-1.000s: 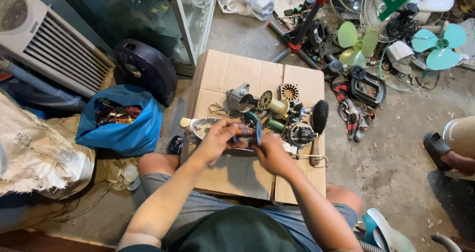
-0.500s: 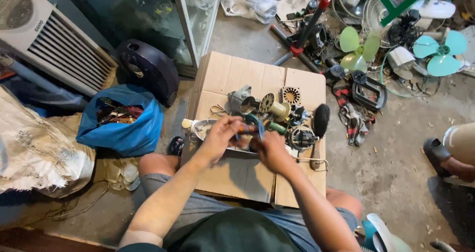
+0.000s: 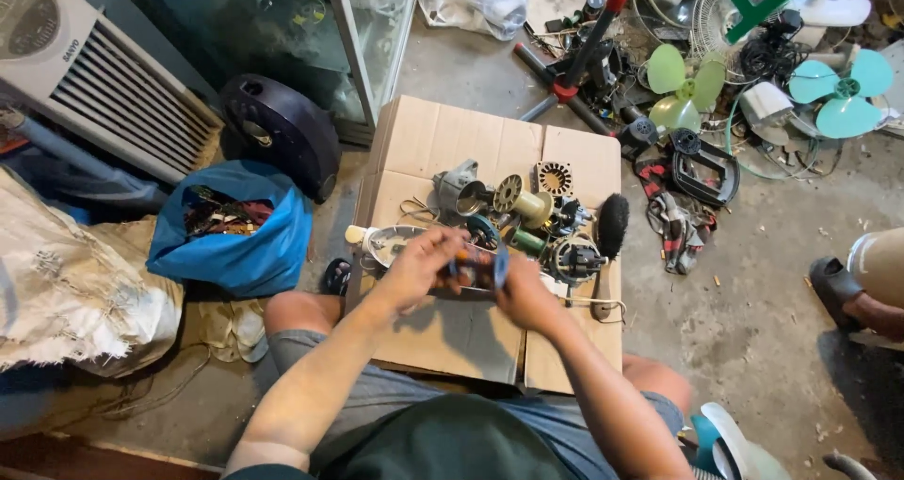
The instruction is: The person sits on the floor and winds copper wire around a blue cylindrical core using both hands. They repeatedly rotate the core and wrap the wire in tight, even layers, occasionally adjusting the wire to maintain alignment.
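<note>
Clearly mid-work: you hold one small part over the cardboard sheet (image 3: 443,141).
Your left hand (image 3: 419,265) and right hand (image 3: 524,296) close their fingers on the small blue-edged part (image 3: 478,265) at frame centre; motor parts (image 3: 527,207) lie loose beyond, still unassembled.

hands (image 3: 471,273) drawn closer, nearer the body
</note>
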